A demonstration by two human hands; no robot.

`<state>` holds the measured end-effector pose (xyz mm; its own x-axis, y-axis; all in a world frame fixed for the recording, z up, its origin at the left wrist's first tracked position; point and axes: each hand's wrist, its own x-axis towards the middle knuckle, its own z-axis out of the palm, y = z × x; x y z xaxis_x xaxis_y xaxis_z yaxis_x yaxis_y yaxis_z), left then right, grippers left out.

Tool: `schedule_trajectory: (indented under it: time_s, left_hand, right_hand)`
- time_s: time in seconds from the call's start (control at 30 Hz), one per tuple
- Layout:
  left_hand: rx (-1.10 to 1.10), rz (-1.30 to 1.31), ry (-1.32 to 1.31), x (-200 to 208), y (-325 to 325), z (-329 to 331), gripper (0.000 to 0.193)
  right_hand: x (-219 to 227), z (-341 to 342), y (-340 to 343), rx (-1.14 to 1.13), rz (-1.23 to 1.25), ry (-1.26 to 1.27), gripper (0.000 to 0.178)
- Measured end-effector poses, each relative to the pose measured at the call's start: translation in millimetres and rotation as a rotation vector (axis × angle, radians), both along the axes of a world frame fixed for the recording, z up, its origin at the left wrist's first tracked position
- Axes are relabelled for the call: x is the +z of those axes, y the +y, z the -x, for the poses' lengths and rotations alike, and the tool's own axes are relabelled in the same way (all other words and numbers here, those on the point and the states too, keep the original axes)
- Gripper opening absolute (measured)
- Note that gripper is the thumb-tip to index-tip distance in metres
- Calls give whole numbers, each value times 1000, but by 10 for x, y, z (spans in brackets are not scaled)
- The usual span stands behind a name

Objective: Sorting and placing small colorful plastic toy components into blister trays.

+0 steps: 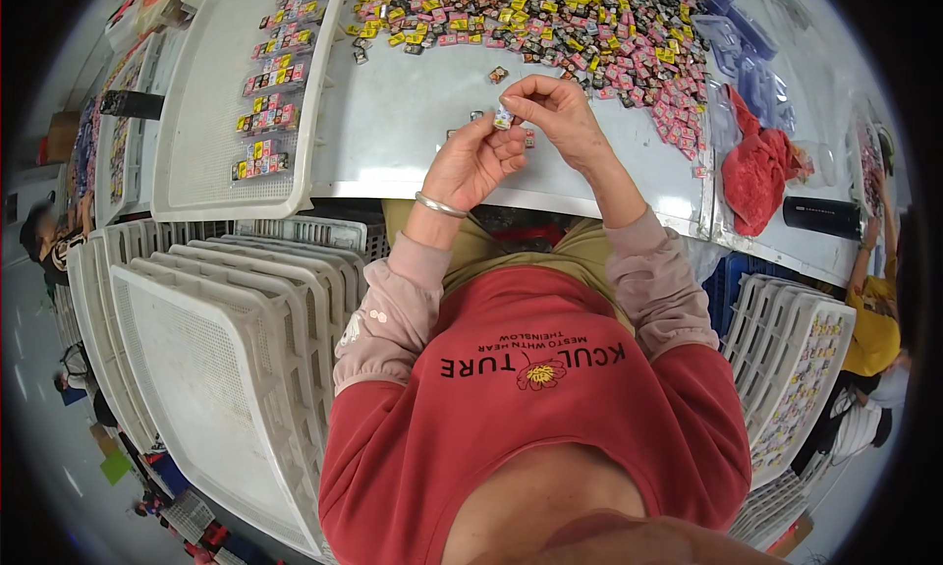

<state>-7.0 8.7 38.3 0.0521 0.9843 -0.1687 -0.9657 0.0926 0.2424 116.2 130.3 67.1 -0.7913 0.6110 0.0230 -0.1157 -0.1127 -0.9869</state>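
Note:
Over the near part of the pale table [393, 123], both my hands meet at a small white-and-blue printed block [503, 119]. My right hand [555, 118] pinches the block from above between thumb and fingertips. My left hand [476, 162], with a bangle at its wrist, is closed at the block's left side, fingers curled; its thumb and forefinger touch the block. A loose brown-orange block [498, 75] lies just beyond the hands. A few more small blocks lie around and partly behind the fingers. Farther off spreads a large heap of pink, yellow and black blocks [550, 25].
At the left, a white plastic tray [211, 123] carries a row of clear packs of blocks [270, 118]. Stacked white trays [206, 349] stand below it. Right of the heap lie clear plastic shells [747, 54], a red cloth [756, 167] and a black cylinder [822, 216]. People work at both sides.

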Motion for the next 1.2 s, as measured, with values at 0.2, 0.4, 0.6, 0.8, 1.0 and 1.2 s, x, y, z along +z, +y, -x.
schedule_trajectory:
  time_s: [0.2,0.4,0.6,0.8,1.0,1.2]
  left_hand:
    - [94,105,540,163,-20,-1,19]
    - [191,109,676,79,-26,-9,20]
    - [164,132,867,1,-50,135,25]
    - [687,-134,2288,-202,-232,219,35]
    - [543,-136,2379,-400,-249,125,39]
    - [487,-88,2419,-337,-259,106,39]
  right_hand:
    - [-59,-8,83,-33,-46,-72,16]
    - [-76,6,13,-75,-40,-83,16]
    - [-273,37,141,-69,-35,-105,14]
    - [-571,170,130,-183,-374,-168,9]
    - [-637,303,-10,-181,-761,-274,8]
    - [-648,244,6,-105,-1098,-258,10]
